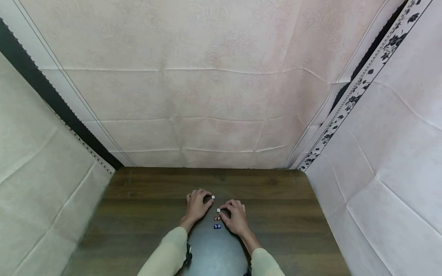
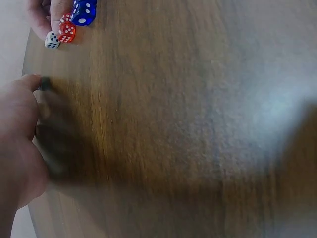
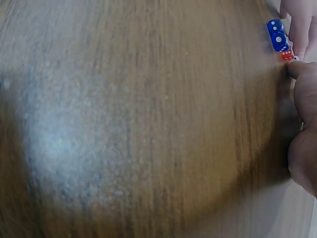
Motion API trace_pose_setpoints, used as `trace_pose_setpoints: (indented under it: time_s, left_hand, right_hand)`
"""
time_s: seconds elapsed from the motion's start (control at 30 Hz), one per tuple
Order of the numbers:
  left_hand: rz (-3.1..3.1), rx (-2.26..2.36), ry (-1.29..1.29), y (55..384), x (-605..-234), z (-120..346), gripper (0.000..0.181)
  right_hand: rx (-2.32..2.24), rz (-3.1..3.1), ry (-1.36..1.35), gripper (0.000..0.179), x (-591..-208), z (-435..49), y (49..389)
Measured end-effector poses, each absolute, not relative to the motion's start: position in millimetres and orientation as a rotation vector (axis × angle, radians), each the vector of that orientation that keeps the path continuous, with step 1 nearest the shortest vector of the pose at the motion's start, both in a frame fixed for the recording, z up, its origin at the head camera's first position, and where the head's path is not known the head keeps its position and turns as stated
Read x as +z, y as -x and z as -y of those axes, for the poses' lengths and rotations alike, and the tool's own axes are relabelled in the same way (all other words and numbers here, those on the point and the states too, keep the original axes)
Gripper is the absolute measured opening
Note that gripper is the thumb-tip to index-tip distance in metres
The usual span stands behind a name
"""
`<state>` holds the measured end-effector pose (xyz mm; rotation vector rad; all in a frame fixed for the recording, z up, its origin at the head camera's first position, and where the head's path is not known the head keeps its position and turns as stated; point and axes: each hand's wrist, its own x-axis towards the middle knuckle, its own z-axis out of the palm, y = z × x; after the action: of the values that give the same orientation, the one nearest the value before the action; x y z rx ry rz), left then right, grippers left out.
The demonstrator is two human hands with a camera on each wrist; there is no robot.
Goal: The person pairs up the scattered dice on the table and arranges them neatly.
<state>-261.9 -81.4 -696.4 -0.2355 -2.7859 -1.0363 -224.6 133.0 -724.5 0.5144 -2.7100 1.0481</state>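
My left hand pinches a small die between thumb and forefinger; it looks pale in the head view and dark green in the left wrist view. To the right and nearer to me, my right hand has thumb and forefinger at a white die with black dots, also seen as a white die in the left wrist view. Just below it sit two red dice side by side. Two blue dice with white dots form another row, nearest to me.
All the dice lie on a brown wooden table with a shiny light patch at its near middle. White patterned cloth hangs behind the table, and more pale cloth stands at both sides.
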Motion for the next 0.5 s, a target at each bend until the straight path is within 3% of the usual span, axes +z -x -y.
trace_pose_setpoints:
  time_s: [0.5]
  left_hand:
    - [2.822,-1.002,0.198,265.7,-698.4,77.2,0.018]
  right_hand:
    - [1.004,2.69,-0.526,0.015,-724.2,-131.8,223.8]
